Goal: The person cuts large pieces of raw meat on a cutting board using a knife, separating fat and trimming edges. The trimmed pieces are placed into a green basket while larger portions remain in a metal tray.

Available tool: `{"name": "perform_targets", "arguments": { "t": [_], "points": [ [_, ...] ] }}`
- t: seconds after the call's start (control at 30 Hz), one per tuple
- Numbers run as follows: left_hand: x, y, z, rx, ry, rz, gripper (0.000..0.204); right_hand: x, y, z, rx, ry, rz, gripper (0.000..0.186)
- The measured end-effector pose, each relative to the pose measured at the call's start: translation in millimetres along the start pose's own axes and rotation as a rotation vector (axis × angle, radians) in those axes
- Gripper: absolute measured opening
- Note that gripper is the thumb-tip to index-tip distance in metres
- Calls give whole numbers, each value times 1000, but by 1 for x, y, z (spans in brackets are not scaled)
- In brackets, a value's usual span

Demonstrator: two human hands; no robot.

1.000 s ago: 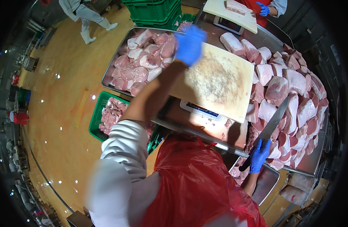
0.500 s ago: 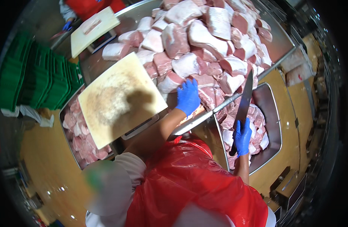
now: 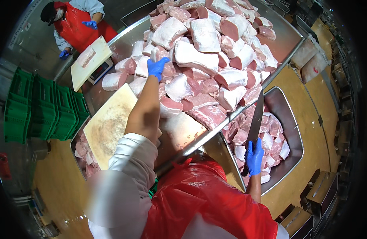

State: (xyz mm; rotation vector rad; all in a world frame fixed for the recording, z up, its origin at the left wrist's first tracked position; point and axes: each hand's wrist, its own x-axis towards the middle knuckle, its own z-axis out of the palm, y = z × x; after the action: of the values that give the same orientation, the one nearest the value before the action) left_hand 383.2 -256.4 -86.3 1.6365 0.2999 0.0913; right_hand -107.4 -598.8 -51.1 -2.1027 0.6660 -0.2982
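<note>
My left hand (image 3: 156, 67), in a blue glove, reaches into the left side of a heap of pork pieces (image 3: 197, 55). Its fingers are spread around a chunk of pork (image 3: 159, 52) on the heap and grip it; the fingertips are partly hidden. On the right, my right hand (image 3: 254, 157), also blue-gloved, is closed around the handle of a long-bladed knife (image 3: 256, 121). The blade points away from me, past the metal table's edge, over a metal tub (image 3: 290, 133) of cut pork (image 3: 271, 137).
A stained white cutting board (image 3: 107, 115) lies left of my left arm. Another metal tub (image 3: 73, 145) with meat is under it. Green crates (image 3: 42, 107) are stacked at far left. Across the table, a person in a red apron (image 3: 77, 26) stands by a second board (image 3: 80, 75).
My left hand has moved forward and left from the near side of the heap to a chunk farther up. My right hand keeps hold of the knife. The view has shifted, revealing more of the co-worker.
</note>
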Motion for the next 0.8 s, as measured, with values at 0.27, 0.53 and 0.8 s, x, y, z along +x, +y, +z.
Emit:
{"name": "perform_targets", "arguments": {
  "t": [0.27,0.53,0.8],
  "points": [
    [-123,48,-61,-1007,-342,-272,67,35,-18,10,-99,-83,-363,16],
    [-240,125,-248,357,-158,126,90,54,-43,66,-30,-252,-455,14],
    [-348,7,-289,979,419,488,65,23,-146,143,-27,-450,-884,17]
  ]
}}
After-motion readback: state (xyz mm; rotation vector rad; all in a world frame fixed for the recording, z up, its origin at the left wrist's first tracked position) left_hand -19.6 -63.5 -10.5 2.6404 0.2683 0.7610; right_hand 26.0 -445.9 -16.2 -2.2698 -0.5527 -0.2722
